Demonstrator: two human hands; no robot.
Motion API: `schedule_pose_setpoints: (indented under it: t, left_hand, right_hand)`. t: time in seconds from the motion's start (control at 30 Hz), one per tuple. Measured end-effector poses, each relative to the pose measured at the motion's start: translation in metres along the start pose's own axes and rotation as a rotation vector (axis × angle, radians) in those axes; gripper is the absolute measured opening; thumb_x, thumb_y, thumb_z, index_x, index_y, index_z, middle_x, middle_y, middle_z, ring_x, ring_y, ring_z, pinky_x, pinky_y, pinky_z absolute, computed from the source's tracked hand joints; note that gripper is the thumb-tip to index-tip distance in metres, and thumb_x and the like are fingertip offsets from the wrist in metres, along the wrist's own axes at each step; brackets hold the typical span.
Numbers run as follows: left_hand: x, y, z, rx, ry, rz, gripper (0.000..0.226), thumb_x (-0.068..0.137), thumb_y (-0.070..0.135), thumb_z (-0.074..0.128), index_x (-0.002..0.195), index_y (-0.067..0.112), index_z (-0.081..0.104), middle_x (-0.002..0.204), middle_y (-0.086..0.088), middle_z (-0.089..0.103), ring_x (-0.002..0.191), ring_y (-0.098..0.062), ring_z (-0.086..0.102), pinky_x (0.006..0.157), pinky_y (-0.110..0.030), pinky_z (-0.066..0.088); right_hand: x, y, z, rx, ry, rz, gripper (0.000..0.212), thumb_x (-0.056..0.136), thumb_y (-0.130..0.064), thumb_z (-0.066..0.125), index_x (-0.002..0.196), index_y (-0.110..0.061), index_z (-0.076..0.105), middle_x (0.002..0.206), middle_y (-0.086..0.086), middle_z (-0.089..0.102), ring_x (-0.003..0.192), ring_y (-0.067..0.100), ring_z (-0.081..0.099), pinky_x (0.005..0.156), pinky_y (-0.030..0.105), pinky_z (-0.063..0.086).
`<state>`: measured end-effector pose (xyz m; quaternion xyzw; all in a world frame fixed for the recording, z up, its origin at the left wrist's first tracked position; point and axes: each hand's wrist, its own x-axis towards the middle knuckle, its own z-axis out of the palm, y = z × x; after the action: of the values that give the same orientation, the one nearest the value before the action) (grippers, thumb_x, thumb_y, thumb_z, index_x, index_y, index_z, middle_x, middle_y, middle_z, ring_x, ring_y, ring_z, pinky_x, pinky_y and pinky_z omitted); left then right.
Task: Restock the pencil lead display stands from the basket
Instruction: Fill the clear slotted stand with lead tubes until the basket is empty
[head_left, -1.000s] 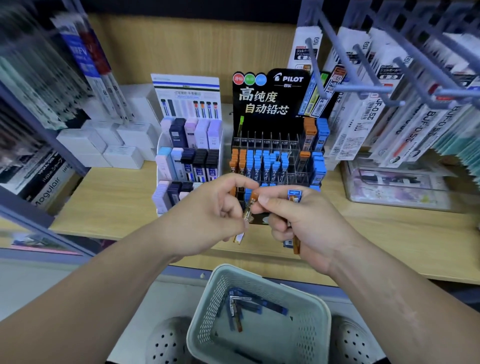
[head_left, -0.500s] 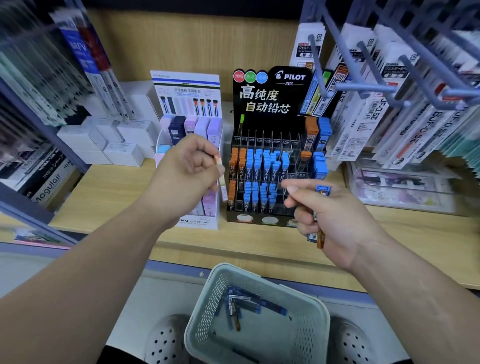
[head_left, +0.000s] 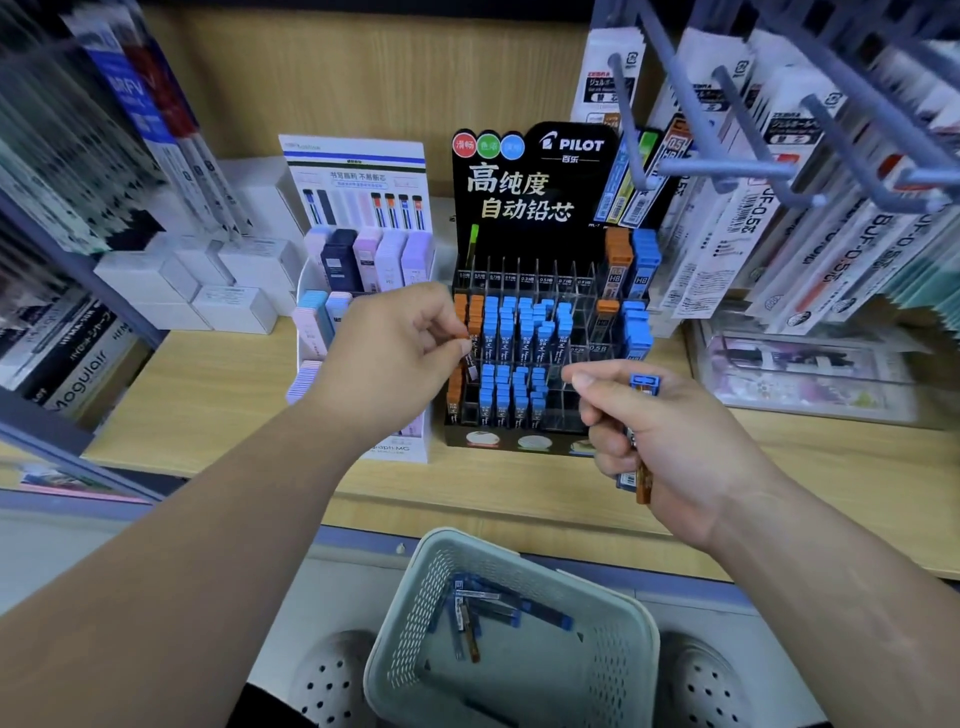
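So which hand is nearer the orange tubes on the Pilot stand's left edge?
Left. The left hand pinches a tube right at the orange tubes; the right hand holds spare tubes before the stand's right side.

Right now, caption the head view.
Left hand pinches an orange-capped lead tube at the Pilot stand; right hand grips spare tubes, basket below.

Above the left hand's (head_left: 395, 353) pinch on a tube (head_left: 466, 347), on the header card (head_left: 535, 176): "PILOT", "百乐", "高纯度 自动铅芯". Up-left of that pinch, on the white card (head_left: 358, 182): "书写顺利 不易断芯". Above the right hand's (head_left: 670, 431) gripped tubes (head_left: 644, 387), on an orange case (head_left: 616, 265): "0.5 HB". Far right of that grip, on hanging packs (head_left: 904, 244): "BUF-0.5", "JF-0.5". Far left of the pinch: "BRFV" on a blue pack (head_left: 127, 98), "Mogulair" on a box (head_left: 78, 384).
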<state>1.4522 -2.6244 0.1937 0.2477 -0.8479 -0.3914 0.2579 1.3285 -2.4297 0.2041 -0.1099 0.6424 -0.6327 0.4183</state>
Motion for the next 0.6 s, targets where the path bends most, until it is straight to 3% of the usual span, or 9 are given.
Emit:
schedule_pose_setpoints:
  t: [0.07,0.2,0.27,0.3,0.4,0.6]
  left_hand:
    - [0.000,0.000,0.003,0.104,-0.020,0.066,0.021,0.084,0.004,0.075,0.073,0.017,0.063,0.055,0.027,0.056,0.052,0.003,0.051,0.056,-0.007,0.036]
    - [0.001,0.000,0.010,0.294,-0.011,0.213,0.014,0.082,0.010,0.078,0.087,0.019,0.069,0.062,0.026,0.058,0.054,0.007,0.049,0.062,-0.023,0.047]
    - [0.000,-0.001,0.012,0.341,-0.011,0.293,0.022,0.081,0.009,0.079,0.100,0.018,0.073,0.080,0.013,0.071,0.060,0.002,0.056,0.068,-0.028,0.054]
    - [0.000,-0.001,0.013,0.362,-0.011,0.332,0.023,0.081,0.009,0.079,0.102,0.017,0.075,0.085,0.006,0.074,0.064,-0.008,0.063,0.070,-0.031,0.057]
    - [0.004,-0.003,0.011,0.417,-0.018,0.396,0.019,0.080,0.010,0.076,0.098,0.014,0.078,0.092,-0.001,0.076,0.078,-0.022,0.071,0.071,-0.040,0.060]
    - [0.010,-0.006,0.006,0.424,-0.007,0.396,0.020,0.074,0.003,0.081,0.092,0.011,0.079,0.092,-0.003,0.073,0.081,-0.023,0.070,0.074,-0.042,0.060]
  right_hand:
    - [0.002,0.000,0.000,-0.001,-0.001,-0.001,0.013,0.093,-0.015,0.070,0.105,-0.011,0.076,0.068,0.001,0.056,0.050,0.010,0.038,0.045,0.022,0.030]
    - [0.004,0.000,0.001,-0.006,-0.012,-0.002,0.012,0.093,-0.015,0.071,0.103,-0.010,0.076,0.068,0.001,0.055,0.050,0.010,0.038,0.044,0.022,0.030]
    - [0.005,0.000,0.001,-0.010,-0.016,0.000,0.013,0.092,-0.016,0.072,0.103,-0.010,0.076,0.068,0.001,0.055,0.050,0.010,0.038,0.044,0.022,0.030]
    - [0.005,0.000,0.001,-0.012,-0.016,0.000,0.013,0.092,-0.017,0.072,0.103,-0.010,0.076,0.068,0.001,0.055,0.050,0.010,0.038,0.044,0.022,0.030]
    - [0.006,-0.001,-0.001,-0.007,-0.013,0.003,0.012,0.092,-0.018,0.073,0.101,-0.011,0.076,0.068,0.001,0.056,0.050,0.010,0.039,0.044,0.021,0.031]
    - [0.005,-0.002,-0.004,0.002,-0.016,0.003,0.011,0.092,-0.018,0.073,0.100,-0.011,0.076,0.067,0.001,0.055,0.049,0.010,0.039,0.044,0.021,0.031]
